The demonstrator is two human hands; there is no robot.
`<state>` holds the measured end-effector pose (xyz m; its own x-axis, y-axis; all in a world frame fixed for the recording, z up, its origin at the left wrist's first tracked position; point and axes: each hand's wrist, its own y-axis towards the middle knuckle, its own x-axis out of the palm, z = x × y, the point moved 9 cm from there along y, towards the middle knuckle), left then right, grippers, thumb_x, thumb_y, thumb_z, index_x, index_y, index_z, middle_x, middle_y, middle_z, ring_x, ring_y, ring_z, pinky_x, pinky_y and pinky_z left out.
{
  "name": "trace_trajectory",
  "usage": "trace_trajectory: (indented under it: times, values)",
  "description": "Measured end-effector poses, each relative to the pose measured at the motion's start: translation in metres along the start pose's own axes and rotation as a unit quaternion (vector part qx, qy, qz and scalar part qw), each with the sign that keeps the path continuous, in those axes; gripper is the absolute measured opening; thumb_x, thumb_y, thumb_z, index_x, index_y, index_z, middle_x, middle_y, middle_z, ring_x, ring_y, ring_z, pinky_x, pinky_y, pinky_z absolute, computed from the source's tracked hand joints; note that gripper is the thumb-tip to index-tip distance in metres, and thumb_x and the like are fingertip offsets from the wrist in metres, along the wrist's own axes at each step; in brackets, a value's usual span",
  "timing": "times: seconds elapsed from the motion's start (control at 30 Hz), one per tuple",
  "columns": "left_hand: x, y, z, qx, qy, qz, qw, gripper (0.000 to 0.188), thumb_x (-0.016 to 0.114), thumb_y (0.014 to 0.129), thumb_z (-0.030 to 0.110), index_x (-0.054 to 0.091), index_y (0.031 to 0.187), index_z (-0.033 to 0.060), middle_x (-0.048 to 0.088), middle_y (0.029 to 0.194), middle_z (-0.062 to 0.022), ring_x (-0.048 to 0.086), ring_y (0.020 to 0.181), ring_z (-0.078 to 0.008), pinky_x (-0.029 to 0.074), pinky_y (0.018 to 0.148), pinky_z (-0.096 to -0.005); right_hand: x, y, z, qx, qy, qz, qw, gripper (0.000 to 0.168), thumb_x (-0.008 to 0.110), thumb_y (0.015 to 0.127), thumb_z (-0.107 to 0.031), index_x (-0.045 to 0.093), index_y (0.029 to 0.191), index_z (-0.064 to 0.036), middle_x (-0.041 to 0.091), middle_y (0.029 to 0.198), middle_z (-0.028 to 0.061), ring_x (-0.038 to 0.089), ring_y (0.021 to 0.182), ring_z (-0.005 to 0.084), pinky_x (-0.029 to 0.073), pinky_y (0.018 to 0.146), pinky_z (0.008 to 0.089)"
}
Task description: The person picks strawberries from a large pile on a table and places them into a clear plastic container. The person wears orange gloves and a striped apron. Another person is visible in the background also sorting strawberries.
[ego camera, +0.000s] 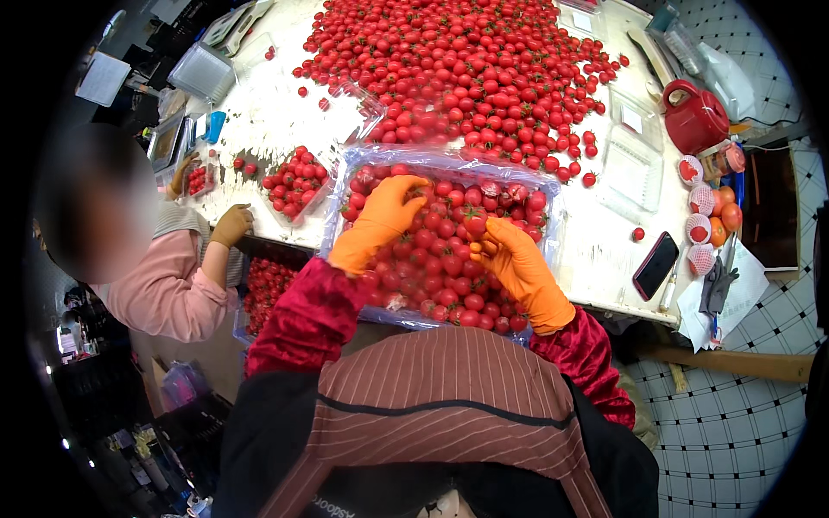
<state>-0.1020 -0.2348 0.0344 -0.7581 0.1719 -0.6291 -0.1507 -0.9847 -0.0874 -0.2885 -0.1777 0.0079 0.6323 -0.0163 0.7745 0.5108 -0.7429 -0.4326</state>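
A crate lined with clear plastic [447, 155] sits before me, full of red cherry tomatoes [447, 265]. My left hand [382, 223], in an orange glove, is over the crate's left part; its thumb and forefinger are curved apart with nothing visible between them. My right hand [521, 272], also gloved in orange, is above the right side. At its fingertips it holds a cherry tomato with a green calyx [475, 223], raised over the others. Some tomatoes near the crate's far side look pale and split.
Beyond the crate spreads a large heap of cherry tomatoes [466, 71] on the white table [596, 272]. An open clear clamshell box [631, 171], a phone [655, 265] and a red jug [696, 116] are at right. At left, a co-worker's gloved hand [233, 225] is beside a filled box [295, 184].
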Motion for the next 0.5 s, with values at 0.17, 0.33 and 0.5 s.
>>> trace_trajectory:
  times: [0.17, 0.33, 0.5]
  values:
    - [0.005, -0.047, -0.019, -0.169, -0.538, -0.09, 0.821, 0.037, 0.056, 0.094, 0.027, 0.055, 0.123, 0.0033, 0.063, 0.112, -0.005, 0.06, 0.1, -0.0173, 0.046, 0.081, -0.0279, 0.004, 0.003, 0.003, 0.018, 0.015, -0.03, 0.999, 0.022, 0.06, 0.092, -0.023, 0.064, 0.106, -0.007, 0.066, 0.101, 0.0067, 0.064, 0.088, 0.0188, 0.052, 0.078, 0.0315]
    - [0.02, -0.072, -0.023, -0.185, -0.777, -0.088, 0.595, 0.039, 0.051, 0.096, 0.031, 0.053, 0.126, 0.0045, 0.057, 0.123, -0.0129, 0.054, 0.114, -0.0294, 0.048, 0.086, -0.0378, 0.021, 0.006, 0.008, 0.013, -0.033, -0.039, 0.999, 0.023, 0.061, 0.091, -0.022, 0.064, 0.107, -0.006, 0.066, 0.099, 0.0061, 0.063, 0.087, 0.0177, 0.052, 0.075, 0.0288]
    - [0.028, -0.085, 0.002, -0.211, -0.84, -0.06, 0.496, 0.036, 0.051, 0.096, 0.027, 0.053, 0.121, 0.0026, 0.053, 0.125, -0.0191, 0.05, 0.118, -0.0354, 0.044, 0.094, -0.0528, 0.064, 0.003, 0.008, -0.13, -0.378, -0.033, 0.916, 0.027, 0.069, 0.084, -0.015, 0.063, 0.108, -0.002, 0.064, 0.101, 0.0061, 0.062, 0.086, 0.0163, 0.048, 0.076, 0.0271]
